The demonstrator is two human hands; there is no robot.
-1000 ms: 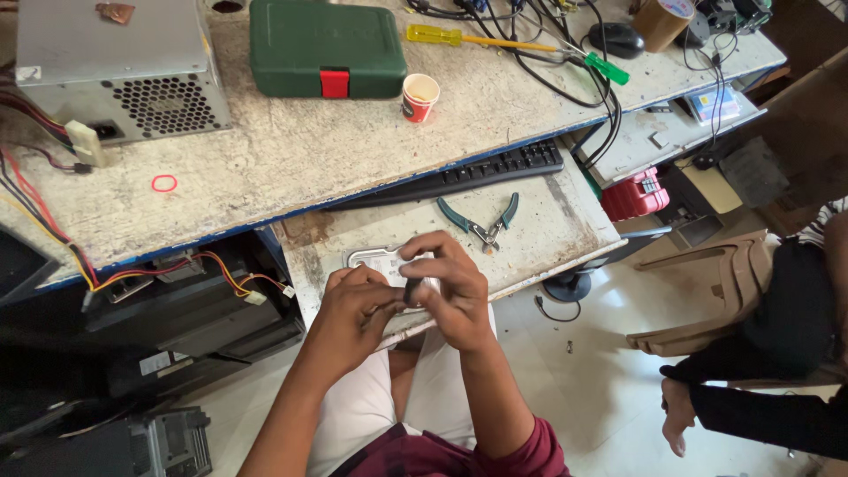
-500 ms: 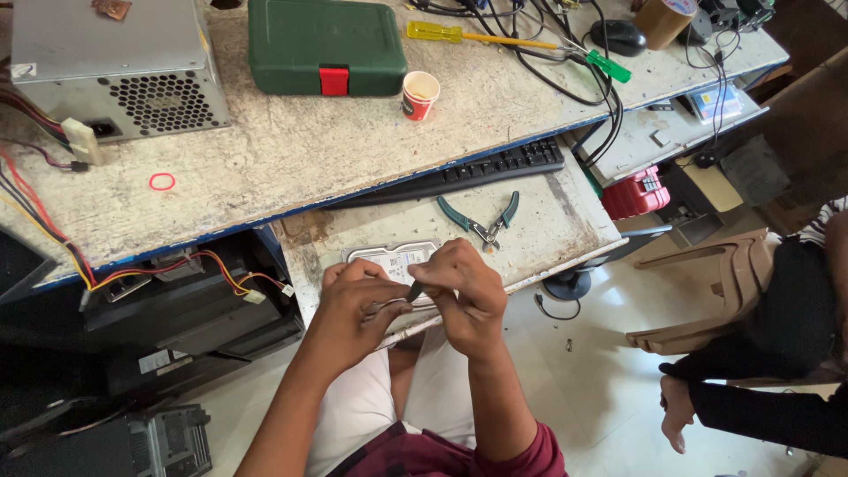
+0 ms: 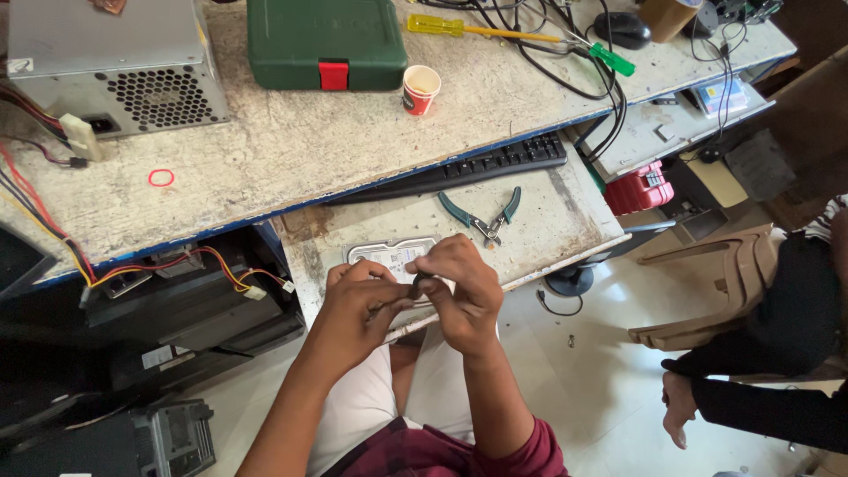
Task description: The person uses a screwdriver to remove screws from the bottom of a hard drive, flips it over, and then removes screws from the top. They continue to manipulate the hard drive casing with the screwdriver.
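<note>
Head view, left to right: a grey power supply (image 3: 110,66) sits at ten o'clock, a green case (image 3: 325,42) at twelve beside a paper cup (image 3: 421,89). My left hand (image 3: 353,305) presses down on the silver hard drive (image 3: 389,254), which lies on the pull-out shelf (image 3: 565,216) at centre. My right hand (image 3: 459,287) pinches a small dark tool (image 3: 420,284) over the drive. Green-handled pliers (image 3: 484,216) lie at one o'clock. Another person's hand (image 3: 678,411) hangs at four o'clock.
</note>
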